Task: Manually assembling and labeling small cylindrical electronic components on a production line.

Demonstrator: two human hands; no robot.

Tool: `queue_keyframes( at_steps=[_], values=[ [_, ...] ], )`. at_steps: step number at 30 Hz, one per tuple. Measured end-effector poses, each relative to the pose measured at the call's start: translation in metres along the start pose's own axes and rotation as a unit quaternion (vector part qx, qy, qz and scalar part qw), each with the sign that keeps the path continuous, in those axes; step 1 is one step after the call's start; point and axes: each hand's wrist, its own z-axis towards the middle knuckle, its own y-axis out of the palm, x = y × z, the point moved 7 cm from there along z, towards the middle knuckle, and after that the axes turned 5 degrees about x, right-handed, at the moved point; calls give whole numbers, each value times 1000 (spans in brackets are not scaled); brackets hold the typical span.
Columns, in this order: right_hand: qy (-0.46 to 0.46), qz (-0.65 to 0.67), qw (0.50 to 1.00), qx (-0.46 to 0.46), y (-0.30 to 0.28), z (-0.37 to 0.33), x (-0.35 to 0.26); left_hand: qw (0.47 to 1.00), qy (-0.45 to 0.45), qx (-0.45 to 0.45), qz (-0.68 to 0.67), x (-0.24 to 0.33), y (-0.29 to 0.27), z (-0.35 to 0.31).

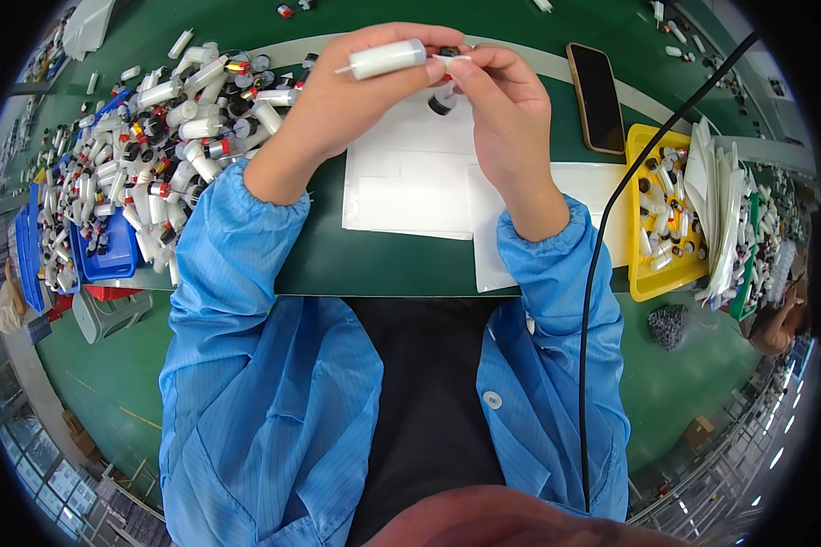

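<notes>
My left hand (356, 91) is closed around a white plastic tube (383, 60) with a thin nozzle at its left end. The tube lies across the fingers, with a clear rim at its right end. My right hand (511, 96) meets it fingertip to fingertip and is closed in a pinch. Between the two hands is a small clear plastic piece with a black end (442, 100), hanging below the right fingertips. The fingers partly hide where it is gripped. Beneath the hands, white sheets (410, 201) lie on the green table (319, 260).
A large heap of white tubes with black, red and yellow ends (169, 137) covers the left, partly over a blue tray (109, 246). At right are a dark phone (597, 98), a yellow tray (641, 273) of similar parts and stacked white bags (721, 201). A black cable (602, 237) crosses my right sleeve.
</notes>
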Motion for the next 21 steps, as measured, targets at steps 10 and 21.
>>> queue_keyframes(
  at_steps=[10,21],
  values=[
    [243,211,932,-165,22,-13,17,980,-124,-73,-138,23,15,-16],
    [65,104,991,-54,2,10,-3,898,-1,115,424,85,-258,83]
  ],
)
